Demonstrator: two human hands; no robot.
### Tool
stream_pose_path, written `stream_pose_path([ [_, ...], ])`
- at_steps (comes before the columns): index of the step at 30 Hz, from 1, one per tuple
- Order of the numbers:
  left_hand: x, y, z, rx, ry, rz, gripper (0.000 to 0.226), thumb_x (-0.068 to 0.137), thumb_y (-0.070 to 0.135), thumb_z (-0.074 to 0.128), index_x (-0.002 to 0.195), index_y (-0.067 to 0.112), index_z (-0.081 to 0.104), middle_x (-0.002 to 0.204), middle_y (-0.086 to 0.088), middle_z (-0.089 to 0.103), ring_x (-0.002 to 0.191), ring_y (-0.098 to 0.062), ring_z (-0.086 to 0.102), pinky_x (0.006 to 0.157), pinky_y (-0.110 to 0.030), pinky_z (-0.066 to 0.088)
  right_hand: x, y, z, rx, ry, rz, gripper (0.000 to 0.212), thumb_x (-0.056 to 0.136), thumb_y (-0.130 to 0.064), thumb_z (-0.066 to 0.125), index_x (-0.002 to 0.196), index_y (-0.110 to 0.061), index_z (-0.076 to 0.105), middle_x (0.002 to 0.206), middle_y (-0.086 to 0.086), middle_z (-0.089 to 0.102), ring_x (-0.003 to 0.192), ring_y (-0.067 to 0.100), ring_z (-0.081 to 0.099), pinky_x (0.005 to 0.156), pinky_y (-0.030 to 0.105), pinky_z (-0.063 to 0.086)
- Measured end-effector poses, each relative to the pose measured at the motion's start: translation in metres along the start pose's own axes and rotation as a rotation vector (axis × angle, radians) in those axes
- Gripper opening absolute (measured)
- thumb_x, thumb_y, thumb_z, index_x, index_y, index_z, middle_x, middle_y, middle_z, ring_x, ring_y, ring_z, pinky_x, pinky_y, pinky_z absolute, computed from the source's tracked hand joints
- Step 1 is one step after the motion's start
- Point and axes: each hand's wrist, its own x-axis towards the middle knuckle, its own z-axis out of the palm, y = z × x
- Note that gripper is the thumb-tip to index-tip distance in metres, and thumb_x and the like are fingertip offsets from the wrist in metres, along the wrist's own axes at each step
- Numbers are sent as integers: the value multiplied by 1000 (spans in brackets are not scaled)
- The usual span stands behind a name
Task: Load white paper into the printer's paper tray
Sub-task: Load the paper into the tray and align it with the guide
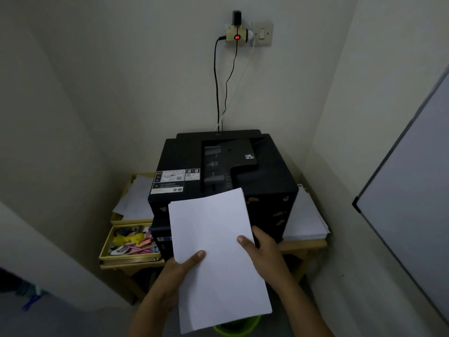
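White paper (218, 251), a thin stack, hangs in front of the printer (223, 171), pinched by your left hand (175, 276) and right hand (264, 254), fingers closed on its edges. Square the stack before feeding; no tray opening shows.

A yellow tray (107, 249) of small stationery sits on a wooden table (303, 244). A wall socket (261, 34) feeds hanging cables (216, 81). A whiteboard (413, 190) leans right.
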Motion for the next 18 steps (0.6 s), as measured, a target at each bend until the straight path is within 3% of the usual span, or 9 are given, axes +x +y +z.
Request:
stream_pose_path([
  [4, 8, -28, -2, -9, -15, -108, 80, 59, 35, 99, 129, 14, 69, 116, -13, 79, 107, -40, 75, 100, -59, 56, -2, 40, 15, -11, 45, 62, 25, 106, -48, 61, 131, -45, 62, 128, -23, 72, 119, -4, 67, 107, 35, 58],
  [8, 17, -56, -6, 21, -36, -192, 83, 56, 40, 100, 128, 14, 69, 115, -12, 80, 105, -38, 76, 99, -57, 57, -7, 83, 20, -18, 71, 182, 54, 100, -60, 60, 149, -39, 53, 144, -19, 63, 135, 7, 60, 116, 42, 52],
  [11, 22, -73, -5, 64, 22, -214, 78, 69, 59, 89, 133, 19, 66, 120, -9, 78, 109, -34, 74, 102, -54, 56, -13, 108, 20, 22, 79, 267, 55, 96, -61, 61, 147, -40, 57, 142, -18, 66, 133, 9, 62, 116, 46, 52],
  [14, 31, -87, -4, 107, 87, -303, 69, 89, 65, 62, 141, 19, 58, 124, -11, 73, 111, -35, 69, 103, -52, 54, -18, 129, 21, 78, 93, 357, 49, 89, -63, 63, 132, -41, 65, 132, -15, 73, 125, 11, 68, 114, 51, 54],
  [18, 41, -105, -6, 34, 105, -401, 65, 82, 73, 60, 124, 23, 66, 117, -11, 74, 110, -37, 69, 108, -56, 50, -21, 148, 24, 102, 121, 451, 62, 85, -63, 65, 139, -33, 64, 132, -11, 73, 124, 15, 69, 113, 52, 55],
])
